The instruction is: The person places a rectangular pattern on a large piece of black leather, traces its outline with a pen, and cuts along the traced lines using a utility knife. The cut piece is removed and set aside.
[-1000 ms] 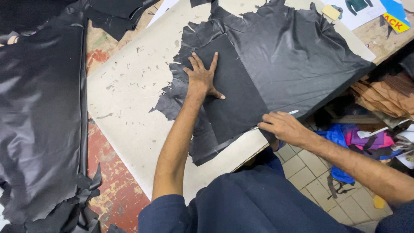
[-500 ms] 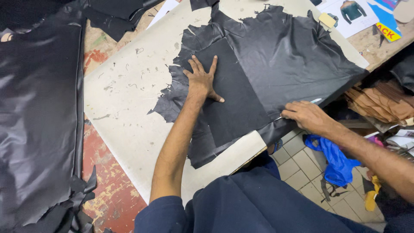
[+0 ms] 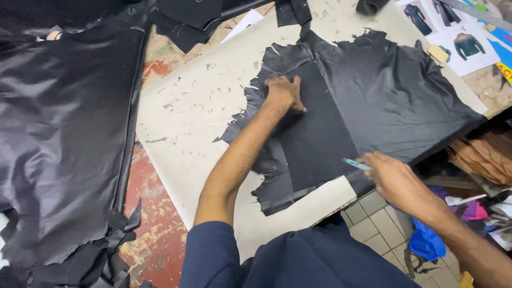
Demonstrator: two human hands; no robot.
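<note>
A ragged-edged sheet of shiny black leather (image 3: pixel 394 96) lies spread on a pale cutting board (image 3: pixel 197 117). On top of it rests a matte black rectangular pattern piece (image 3: pixel 314 133). My left hand (image 3: pixel 282 93) presses down on the pattern's upper left corner, fingers curled. My right hand (image 3: pixel 392 178) is at the board's near edge, by the pattern's lower right corner, and holds a small light-blue cutting tool (image 3: pixel 356 164) whose tip touches the leather.
A large black hide (image 3: pixel 64 138) drapes over the left side. Black offcuts (image 3: pixel 186 18) lie at the top. Printed garment sheets (image 3: pixel 458 37) sit top right. Brown leather pieces (image 3: pixel 480 157) and coloured bags (image 3: pixel 426 240) are below the table on the tiled floor.
My left hand has gone from flat and spread to curled on the pattern's corner. My right hand now holds a blue tool at the pattern's lower edge. The view has shifted closer.
</note>
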